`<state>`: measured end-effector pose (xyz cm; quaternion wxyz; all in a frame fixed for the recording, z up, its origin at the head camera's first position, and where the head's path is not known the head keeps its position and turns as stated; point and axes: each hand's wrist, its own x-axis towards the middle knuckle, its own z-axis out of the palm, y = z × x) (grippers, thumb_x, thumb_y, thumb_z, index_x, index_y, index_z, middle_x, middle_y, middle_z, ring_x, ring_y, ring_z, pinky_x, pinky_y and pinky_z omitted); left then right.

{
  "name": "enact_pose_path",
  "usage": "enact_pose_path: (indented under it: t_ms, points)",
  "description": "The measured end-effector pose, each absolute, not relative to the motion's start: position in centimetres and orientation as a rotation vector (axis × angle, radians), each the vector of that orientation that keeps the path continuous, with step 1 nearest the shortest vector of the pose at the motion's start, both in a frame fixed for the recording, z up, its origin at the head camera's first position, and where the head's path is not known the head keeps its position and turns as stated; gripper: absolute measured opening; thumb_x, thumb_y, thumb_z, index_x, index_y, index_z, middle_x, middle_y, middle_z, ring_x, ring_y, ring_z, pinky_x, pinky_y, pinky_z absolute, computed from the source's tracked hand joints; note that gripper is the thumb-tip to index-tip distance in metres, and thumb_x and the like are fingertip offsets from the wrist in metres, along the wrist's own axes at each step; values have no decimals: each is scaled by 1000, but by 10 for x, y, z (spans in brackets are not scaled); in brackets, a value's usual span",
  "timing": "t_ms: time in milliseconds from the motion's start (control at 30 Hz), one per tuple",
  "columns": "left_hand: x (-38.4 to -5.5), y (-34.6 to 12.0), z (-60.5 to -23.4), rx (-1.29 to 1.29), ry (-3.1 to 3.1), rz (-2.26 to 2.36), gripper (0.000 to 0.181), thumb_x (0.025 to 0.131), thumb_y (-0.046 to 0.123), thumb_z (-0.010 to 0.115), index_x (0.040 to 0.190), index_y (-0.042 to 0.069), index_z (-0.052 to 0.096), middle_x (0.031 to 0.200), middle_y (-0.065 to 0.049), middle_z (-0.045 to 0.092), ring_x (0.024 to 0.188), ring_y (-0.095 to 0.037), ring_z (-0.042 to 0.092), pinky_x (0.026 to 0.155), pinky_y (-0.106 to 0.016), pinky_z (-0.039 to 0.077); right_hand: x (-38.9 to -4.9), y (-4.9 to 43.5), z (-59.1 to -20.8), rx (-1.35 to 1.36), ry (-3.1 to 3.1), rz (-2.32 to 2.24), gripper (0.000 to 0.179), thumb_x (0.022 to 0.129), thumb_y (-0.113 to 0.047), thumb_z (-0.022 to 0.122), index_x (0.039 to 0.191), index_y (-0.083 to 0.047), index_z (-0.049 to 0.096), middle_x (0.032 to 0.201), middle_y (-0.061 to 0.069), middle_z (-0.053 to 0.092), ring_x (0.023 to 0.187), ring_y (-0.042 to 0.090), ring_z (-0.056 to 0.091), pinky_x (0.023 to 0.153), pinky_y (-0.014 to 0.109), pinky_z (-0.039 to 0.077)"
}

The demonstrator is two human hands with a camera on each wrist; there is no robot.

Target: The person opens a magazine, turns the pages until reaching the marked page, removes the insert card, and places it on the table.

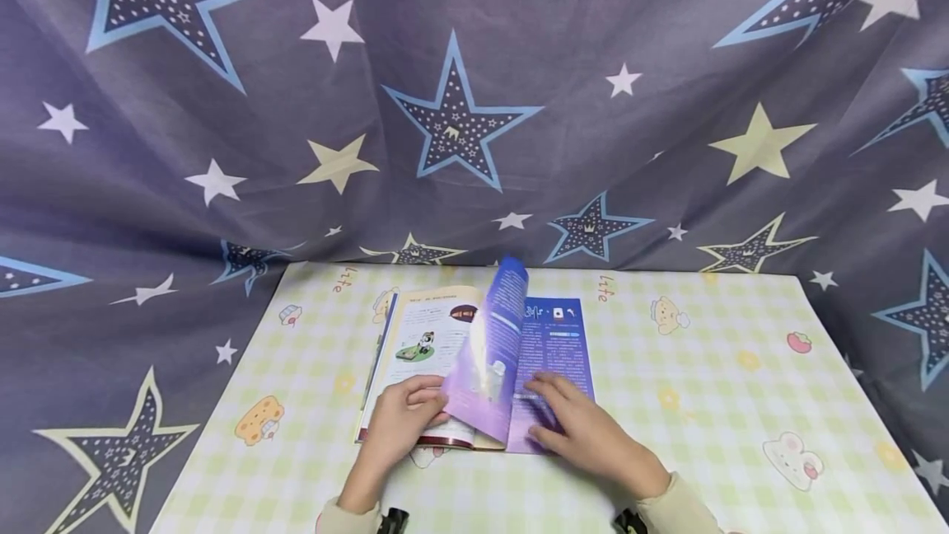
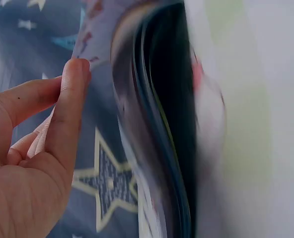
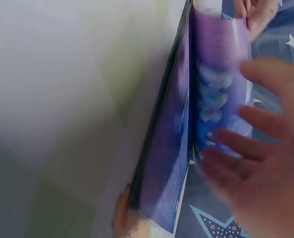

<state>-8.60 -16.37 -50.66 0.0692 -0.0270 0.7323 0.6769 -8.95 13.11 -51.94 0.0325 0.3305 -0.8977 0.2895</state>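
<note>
An open magazine [image 1: 437,328] lies on the table, white printed pages on the left and blue-purple ones on the right. One blue-purple page [image 1: 493,353] stands raised and curved between the two sides. My left hand [image 1: 406,417] pinches the lower corner of that page between thumb and fingertip; the left wrist view shows this left hand [image 2: 52,114] at the sheet's edge. Over the lower part of the right-hand page is my right hand [image 1: 582,427], its fingers spread and loosely bent. In the right wrist view the right hand [image 3: 266,144] is blurred and holds nothing.
The table [image 1: 712,435] wears a pale green checked cover with cartoon animals. Behind it hangs a dark grey-purple cloth [image 1: 563,15] printed with stars. Black straps with cameras [image 1: 393,521] sit at both wrists, near the front of the table.
</note>
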Motion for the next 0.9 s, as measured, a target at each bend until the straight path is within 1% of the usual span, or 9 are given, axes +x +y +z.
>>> enact_pose_path:
  t_ms: [133, 233, 333, 467, 567, 633, 733, 833, 900]
  points:
    - [-79, -191, -509, -263, 2279, 2032, 28, 90, -4, 70, 116, -10, 66, 93, -19, 73, 77, -27, 74, 71, -32, 61, -89, 135, -520, 1107, -2884, 747, 75, 82, -36, 82, 142, -4, 52, 148, 26, 43, 136, 47, 38, 109, 60, 36]
    - [-74, -211, -510, -373, 2388, 1954, 27, 90, -1, 71, 116, -6, 69, 91, -14, 74, 75, -25, 74, 70, -30, 61, -88, 134, -520, 1134, -2968, 689, 80, 82, -39, 82, 146, -5, 49, 152, 27, 37, 139, 51, 31, 110, 63, 32]
    - [-70, -227, -511, -456, 2467, 1866, 27, 90, 2, 72, 117, -2, 70, 91, -11, 75, 74, -22, 74, 69, -27, 60, -88, 133, -520, 1141, -3003, 660, 79, 82, -40, 81, 146, -5, 49, 153, 26, 37, 140, 51, 30, 110, 64, 31]
    - [-66, -239, -510, -510, 2465, 1841, 28, 92, 2, 70, 119, -2, 69, 93, -12, 75, 77, -20, 74, 70, -27, 60, -90, 134, -521, 1154, -2986, 643, 72, 84, -40, 80, 142, -6, 54, 150, 25, 41, 138, 51, 34, 110, 64, 31]
    - [-64, -243, -510, -521, 2530, 1756, 29, 93, 8, 71, 121, 0, 69, 96, -10, 75, 83, -16, 73, 75, -24, 59, -92, 137, -521, 1172, -2945, 666, 65, 84, -40, 80, 136, -7, 59, 146, 23, 47, 136, 48, 39, 110, 63, 32]
    - [-64, -244, -510, -520, 2597, 1672, 31, 94, 16, 71, 122, 3, 69, 100, -7, 75, 89, -14, 72, 79, -18, 55, -93, 140, -520, 1192, -2908, 688, 60, 83, -38, 80, 132, -7, 62, 142, 22, 51, 133, 45, 44, 109, 62, 35]
    - [-65, -243, -510, -522, 2673, 1586, 33, 95, 22, 71, 123, 5, 69, 107, -6, 74, 97, -13, 71, 81, -11, 49, -94, 146, -519, 1221, -2868, 709, 54, 83, -35, 81, 127, -8, 65, 135, 18, 57, 127, 39, 51, 107, 58, 39]
    - [-66, -241, -511, -526, 2640, 1638, 33, 95, 19, 69, 123, 2, 68, 113, -10, 73, 101, -17, 70, 80, -11, 50, -94, 152, -516, 1254, -2837, 717, 48, 84, -32, 81, 123, -7, 67, 128, 13, 62, 122, 32, 56, 104, 53, 43]
    - [-67, -240, -510, -525, 2630, 1656, 32, 96, 18, 69, 123, 1, 68, 114, -12, 72, 101, -18, 70, 79, -11, 51, -94, 157, -514, 1270, -2824, 759, 40, 87, -27, 79, 120, -7, 68, 121, 8, 65, 115, 27, 60, 101, 48, 48]
